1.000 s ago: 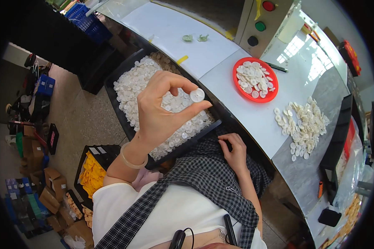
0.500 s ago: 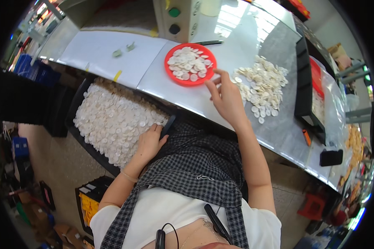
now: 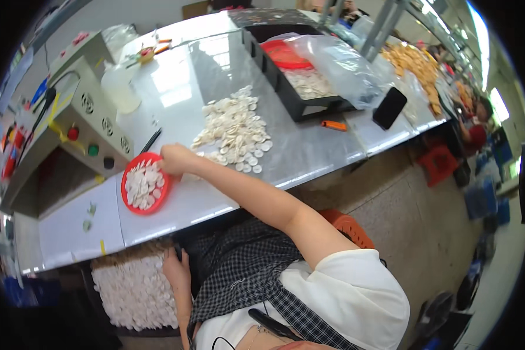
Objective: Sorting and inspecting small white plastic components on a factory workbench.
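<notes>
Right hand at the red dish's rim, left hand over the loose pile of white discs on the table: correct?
Not the left hand: the head view shows it off the table, beside the lower heap of white discs, not over the loose pile. The right hand is at the rim of the red dish.

The desk (image 3: pixel 315 149) is shiny, part white and part grey. A red dish (image 3: pixel 167 191) sits on it. Just behind the dish lies a black pen (image 3: pixel 152 140). Right of the dish is a heap of white discs (image 3: pixel 236 125). Much farther right of the dish are a black tray (image 3: pixel 318 107), a small orange thing (image 3: pixel 334 125) and a black phone (image 3: pixel 389 108). Left of the dish lie two little green scraps (image 3: pixel 87 225). A grey machine (image 3: pixel 90 116) stands behind the dish, to its left.
</notes>
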The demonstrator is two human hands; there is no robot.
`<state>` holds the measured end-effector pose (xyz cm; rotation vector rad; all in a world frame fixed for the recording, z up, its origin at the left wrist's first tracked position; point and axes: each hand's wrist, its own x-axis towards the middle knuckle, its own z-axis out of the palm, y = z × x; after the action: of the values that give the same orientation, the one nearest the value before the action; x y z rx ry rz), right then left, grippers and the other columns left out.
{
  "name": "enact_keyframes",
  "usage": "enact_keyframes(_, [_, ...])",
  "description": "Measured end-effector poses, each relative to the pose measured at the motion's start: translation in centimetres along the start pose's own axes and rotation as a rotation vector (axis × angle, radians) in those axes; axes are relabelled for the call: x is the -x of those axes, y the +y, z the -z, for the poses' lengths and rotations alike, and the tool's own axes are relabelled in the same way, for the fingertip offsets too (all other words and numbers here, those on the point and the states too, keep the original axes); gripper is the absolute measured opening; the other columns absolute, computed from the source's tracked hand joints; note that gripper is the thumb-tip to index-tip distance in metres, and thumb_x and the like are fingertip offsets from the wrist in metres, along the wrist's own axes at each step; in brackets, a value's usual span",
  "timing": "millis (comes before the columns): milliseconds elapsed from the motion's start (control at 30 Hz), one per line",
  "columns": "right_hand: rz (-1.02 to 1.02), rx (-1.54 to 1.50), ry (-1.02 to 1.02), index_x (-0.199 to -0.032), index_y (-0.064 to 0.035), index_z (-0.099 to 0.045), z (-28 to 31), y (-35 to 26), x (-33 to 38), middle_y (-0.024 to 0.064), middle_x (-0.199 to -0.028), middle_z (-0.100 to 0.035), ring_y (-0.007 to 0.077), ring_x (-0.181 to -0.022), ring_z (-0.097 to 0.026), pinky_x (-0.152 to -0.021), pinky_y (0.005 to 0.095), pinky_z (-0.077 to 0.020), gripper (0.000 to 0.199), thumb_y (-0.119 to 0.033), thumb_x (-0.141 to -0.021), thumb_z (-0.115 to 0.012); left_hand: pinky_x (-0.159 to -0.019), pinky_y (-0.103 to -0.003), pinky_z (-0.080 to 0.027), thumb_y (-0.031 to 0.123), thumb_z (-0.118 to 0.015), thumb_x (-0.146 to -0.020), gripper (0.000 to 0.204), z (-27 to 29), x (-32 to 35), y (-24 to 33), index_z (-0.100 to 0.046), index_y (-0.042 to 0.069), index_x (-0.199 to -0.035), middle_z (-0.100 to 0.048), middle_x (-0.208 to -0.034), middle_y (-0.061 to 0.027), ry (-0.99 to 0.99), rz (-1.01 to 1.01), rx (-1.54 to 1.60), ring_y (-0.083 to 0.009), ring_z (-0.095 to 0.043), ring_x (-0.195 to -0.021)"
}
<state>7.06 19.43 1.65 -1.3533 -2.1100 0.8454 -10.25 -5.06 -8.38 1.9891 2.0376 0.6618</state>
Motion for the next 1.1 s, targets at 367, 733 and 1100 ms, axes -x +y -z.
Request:
enact_keyframes(367, [-0.189, -0.537, -0.079, -0.110, 0.0080, -0.051, 5.2, 0.2, 5.1, 0.0190, -0.091, -0.064, 0.0235, -0.053, -0.066, -0.046, 0.0325, -0.0545, 0.032, -0.014, -0.088, -0.057, -0.072, -0.048, -0.048, 0.031, -0.061, -0.090, 0.036, 1.3, -0.1, 1.2, -0.057, -0.004, -0.097, -0.057, -0.097, -0.0223, -0.094, 0.005, -0.047, -0.0435, -0.058, -0.087])
enact_keyframes(733, [-0.240, -0.225, 0.537, -0.106, -0.0018, -0.060, 32.1, 8.4, 14.9, 0.0062, -0.091, -0.065, 0.0144, -0.074, -0.063, -0.055, 0.0287, -0.0517, 0.036, -0.031, -0.085, -0.065, -0.079, -0.043, -0.046, 0.018, -0.061, -0.089, 0.040, -0.2, 0.9, 0.9, -0.049, -0.003, -0.121, -0.052, -0.107, -0.0219, 0.034, 0.028, 0.172, -0.0406, -0.056, -0.096])
enact_keyframes(1100, [-0.079, 1.247, 0.693, -0.106, -0.0047, -0.047, 37.2, 13.7, 14.2, 0.0172, -0.090, -0.066, 0.0370, -0.075, -0.067, -0.058, 0.0453, -0.0541, 0.025, -0.013, -0.083, -0.055, -0.080, -0.041, -0.046, 0.015, -0.061, -0.090, 0.037, -0.5, 1.1, 1.0, -0.048, -0.002, -0.121, -0.051, -0.106, -0.0200, 0.050, 0.054, 0.184, -0.0374, -0.056, -0.097])
